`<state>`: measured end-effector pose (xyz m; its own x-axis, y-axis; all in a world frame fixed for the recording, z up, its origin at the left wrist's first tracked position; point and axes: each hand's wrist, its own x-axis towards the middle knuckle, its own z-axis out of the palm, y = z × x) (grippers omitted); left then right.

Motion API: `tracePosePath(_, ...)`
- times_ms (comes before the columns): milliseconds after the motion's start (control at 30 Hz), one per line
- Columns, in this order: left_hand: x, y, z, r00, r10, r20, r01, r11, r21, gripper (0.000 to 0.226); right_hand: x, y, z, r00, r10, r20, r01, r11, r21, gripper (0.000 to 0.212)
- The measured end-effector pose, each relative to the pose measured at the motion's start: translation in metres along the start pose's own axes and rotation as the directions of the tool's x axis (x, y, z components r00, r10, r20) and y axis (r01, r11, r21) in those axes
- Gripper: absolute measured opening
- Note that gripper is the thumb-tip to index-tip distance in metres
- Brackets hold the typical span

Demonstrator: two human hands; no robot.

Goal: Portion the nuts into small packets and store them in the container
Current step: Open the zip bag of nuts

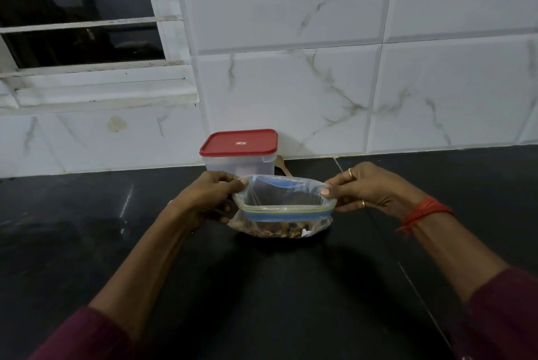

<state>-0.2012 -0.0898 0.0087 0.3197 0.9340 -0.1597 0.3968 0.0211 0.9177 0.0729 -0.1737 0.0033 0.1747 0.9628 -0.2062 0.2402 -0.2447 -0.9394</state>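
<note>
A person stands at a black bench, holding a clear zip-lock bag of nuts with its mouth pulled open. The left hand pinches the bag's left rim and the right hand pinches the right rim. Just behind the bag, against the marble-tiled wall, stands a clear plastic container with a red lid on.

Mid-frame, left grip and right grip pinch open a clear zip-top plastic bag of nuts on the black table, below a red-lidded clear container.
</note>
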Motion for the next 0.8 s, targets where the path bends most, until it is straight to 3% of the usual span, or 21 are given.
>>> tracePosePath(167,-0.001,0.003,-0.005,0.991,0.132,-0.027,-0.123,0.967,0.222,0.020,0.003,-0.002,0.008,0.992,-0.060,-0.107,0.030,0.964,-0.265,0.008)
tracePosePath(267,-0.001,0.004,-0.011,0.994,0.105,0.041,-0.112,0.961,0.252,0.021,0.004,-0.001,0.011,0.992,-0.080,-0.094,0.038,0.922,-0.386,0.011)
tracePosePath(367,-0.002,0.002,-0.015,0.994,0.035,0.104,-0.056,0.977,0.206,0.023,0.006,0.002,0.012,0.997,-0.040,-0.064,0.011,0.917,-0.399,0.017)
tracePosePath(433,-0.001,-0.001,-0.017,0.987,-0.024,0.162,0.006,0.994,0.107,0.024,0.006,0.003,0.010,0.998,0.014,-0.064,-0.033,0.950,-0.310,0.018)
tracePosePath(533,-0.001,-0.006,-0.018,0.959,-0.091,0.270,0.123,0.987,-0.105,0.027,0.005,0.007,0.004,0.996,0.091,-0.018,-0.092,0.995,-0.025,0.017)
tracePosePath(633,0.001,-0.008,-0.016,0.939,-0.093,0.330,0.202,0.928,-0.313,0.028,0.004,0.009,0.000,0.992,0.094,0.080,-0.111,0.961,0.254,0.021)
tracePosePath(800,0.001,-0.003,-0.018,0.934,-0.044,0.355,0.218,0.857,-0.466,0.029,-0.003,0.002,-0.006,0.987,0.074,0.143,-0.123,0.917,0.380,0.024)
